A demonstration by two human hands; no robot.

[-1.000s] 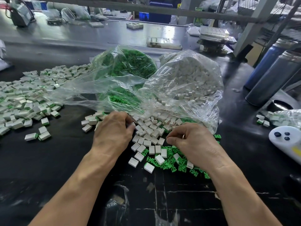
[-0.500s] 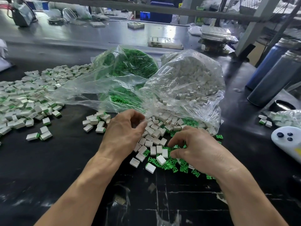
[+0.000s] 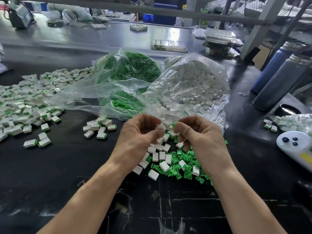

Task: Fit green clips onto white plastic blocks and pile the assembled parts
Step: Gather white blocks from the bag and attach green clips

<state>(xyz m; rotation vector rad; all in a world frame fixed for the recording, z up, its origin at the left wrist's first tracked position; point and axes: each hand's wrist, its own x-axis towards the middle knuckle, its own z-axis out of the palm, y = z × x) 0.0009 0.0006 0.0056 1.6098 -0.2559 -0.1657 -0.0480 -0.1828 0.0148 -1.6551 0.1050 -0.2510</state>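
Observation:
Both hands are raised above the black table and face each other. My left hand (image 3: 138, 137) pinches a white block (image 3: 161, 127) between thumb and fingers. Just to its right, my right hand (image 3: 202, 139) pinches a green clip (image 3: 174, 124) at its fingertips, almost touching the block. Beneath the hands lie loose white blocks (image 3: 162, 156) and loose green clips (image 3: 184, 168). Behind them stand a clear bag of green clips (image 3: 133, 68) and a clear bag of white blocks (image 3: 195, 81). A wide pile of assembled parts (image 3: 25, 102) covers the left, with a small group (image 3: 98, 127) nearer.
Two tall metal flasks (image 3: 280, 81) stand at the right, with a dark lid (image 3: 287, 109) by them. A white controller (image 3: 297, 146) and a small bag of parts (image 3: 290, 122) lie at the right edge. Trays and clutter sit along the far table.
Both hands have lifted off the loose heap and come together in the air, the left with a white block, the right with a green clip.

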